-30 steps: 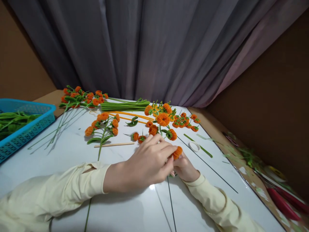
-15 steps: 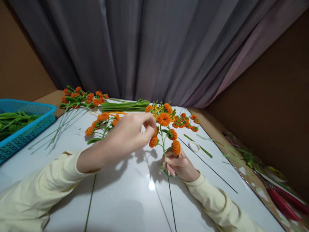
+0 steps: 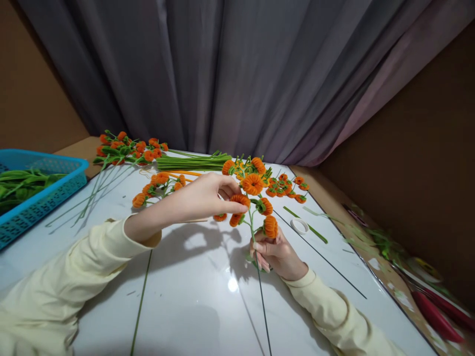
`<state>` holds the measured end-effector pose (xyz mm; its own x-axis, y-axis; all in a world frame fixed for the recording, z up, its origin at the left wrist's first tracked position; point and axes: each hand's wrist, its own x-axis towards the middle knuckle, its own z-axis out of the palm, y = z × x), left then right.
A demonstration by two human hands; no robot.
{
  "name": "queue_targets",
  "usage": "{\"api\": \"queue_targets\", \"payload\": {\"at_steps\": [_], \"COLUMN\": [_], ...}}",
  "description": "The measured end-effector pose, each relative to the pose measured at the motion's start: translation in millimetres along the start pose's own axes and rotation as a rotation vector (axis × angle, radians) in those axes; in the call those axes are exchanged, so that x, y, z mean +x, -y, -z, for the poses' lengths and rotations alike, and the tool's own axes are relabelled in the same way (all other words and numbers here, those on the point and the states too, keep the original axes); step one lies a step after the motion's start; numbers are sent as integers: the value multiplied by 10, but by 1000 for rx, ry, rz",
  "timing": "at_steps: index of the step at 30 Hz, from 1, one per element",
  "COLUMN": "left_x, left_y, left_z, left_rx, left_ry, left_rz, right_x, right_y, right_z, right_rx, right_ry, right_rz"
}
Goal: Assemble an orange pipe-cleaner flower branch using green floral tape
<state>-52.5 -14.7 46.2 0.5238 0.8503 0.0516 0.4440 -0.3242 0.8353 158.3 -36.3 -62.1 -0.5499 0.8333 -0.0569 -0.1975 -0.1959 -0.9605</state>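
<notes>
An upright green stem [image 3: 252, 221] bears several round orange flowers, the top one [image 3: 253, 184] facing me. My right hand [image 3: 270, 252] pinches this stem low down, just under the lowest orange flower [image 3: 270, 226]. From the left, my left hand [image 3: 218, 194] reaches in with thumb and fingers around an orange flower [image 3: 240, 200] on the stem's left side. Behind my left forearm, another orange-flowered spray [image 3: 160, 179] lies on the white table [image 3: 178, 306], partly hidden.
A blue basket [image 3: 70, 183] of green leaves stands at the left. Green stems [image 3: 193, 162] and orange flower clusters [image 3: 284, 186] lie at the back. A white ring [image 3: 299, 226] is on the right, with red-handled tools [image 3: 438, 316] at the far right edge.
My left hand has closed its thumb and fingers on an orange flower at the stem's left. Its forearm has moved slightly up and right. My right hand holds its place.
</notes>
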Motion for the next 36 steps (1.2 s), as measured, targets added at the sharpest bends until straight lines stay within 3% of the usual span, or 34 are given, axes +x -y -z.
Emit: {"api": "queue_targets", "payload": {"at_steps": [6, 10, 17, 20, 24, 27, 31, 36], "left_x": [-125, -137, -124, -100, -27, 44, 90, 77], "left_y": [-78, -40, -32, -62, -41, 45, 109, 23], "left_z": [-190, -304, -368, -272, -65, 39, 36, -65], "left_rx": [275, 365, 360, 273, 83, -49, -166, -313], "left_ry": [-224, -239, -215, -225, -200, -169, -158, -189], "left_rz": [-237, -349, -375, -310, -24, 47, 120, 215], "right_x": [13, 11, -9, -21, -32, -29, -28, -36], "right_y": [-4, 3, 26, 37, 37, 28, 23, 47], "right_z": [3, -16, -55, -63, -59, -54, -58, -93], "right_rx": [6, -22, -68, -50, -47, -50, -45, -61], "right_ry": [33, 15, -4, -19, -25, -27, -23, -31], "right_rz": [14, 4, 1, -8, -10, -9, 1, 6]}}
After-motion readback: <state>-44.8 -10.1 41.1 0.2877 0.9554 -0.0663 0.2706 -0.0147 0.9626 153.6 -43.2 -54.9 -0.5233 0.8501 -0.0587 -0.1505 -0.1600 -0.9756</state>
